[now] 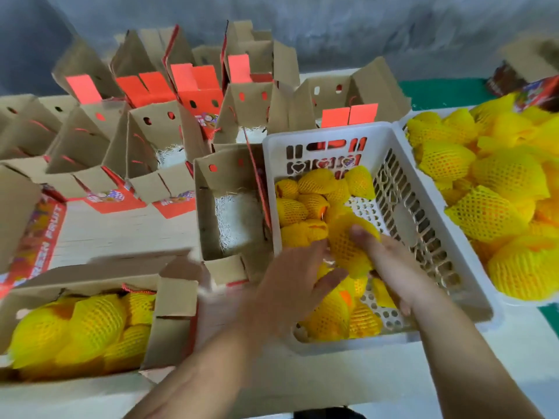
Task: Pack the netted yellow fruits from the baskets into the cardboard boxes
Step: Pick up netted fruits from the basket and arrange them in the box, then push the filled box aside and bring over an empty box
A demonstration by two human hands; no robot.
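Both hands are down in the white basket (375, 137); the right hand (390, 267) has its fingers curled round one netted fruit (348, 246), whose long axis runs away from the person; the left hand (290, 282) lies just left of it, fingers spread, holding nothing; the open box (208, 213) with white padding waits immediately left of the basket, nearer the left hand.

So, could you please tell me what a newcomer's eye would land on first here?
Bright yellow netted fruits: a heap in the basket at far right, more in the white middle basket, where the right hand grips one fruit. At lower left, a cardboard box is already full.
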